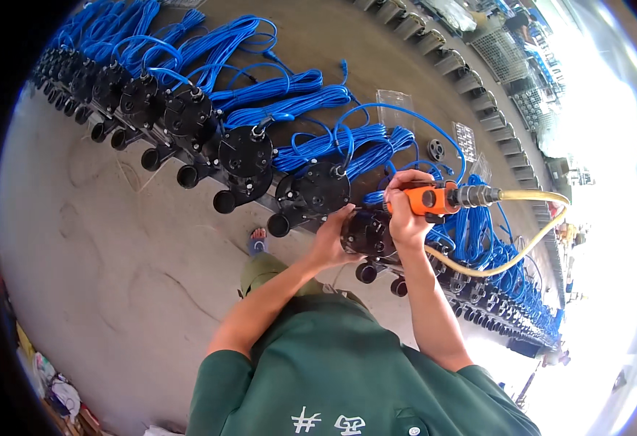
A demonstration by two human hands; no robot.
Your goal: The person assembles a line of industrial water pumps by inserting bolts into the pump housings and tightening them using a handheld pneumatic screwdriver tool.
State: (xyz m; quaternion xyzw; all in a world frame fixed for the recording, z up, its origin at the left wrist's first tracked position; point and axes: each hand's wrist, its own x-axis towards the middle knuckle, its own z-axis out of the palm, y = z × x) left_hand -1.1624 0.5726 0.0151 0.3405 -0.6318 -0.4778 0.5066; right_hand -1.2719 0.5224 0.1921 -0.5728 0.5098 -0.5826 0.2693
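As a brown work surface (326,43) stretches away, a long row of black round-topped units (246,150) lines its near edge, with bundles of blue cable (289,105) behind them. A yellow hose (566,214) loops out at the right. One black unit (366,234) stands in the row at mid-view: the left hand (329,240) holds its left side, fingers spread around it, while the right hand (411,221) has its fingers curled around an orange tool (429,200), with a metal coupling (475,195) joining it to the hose
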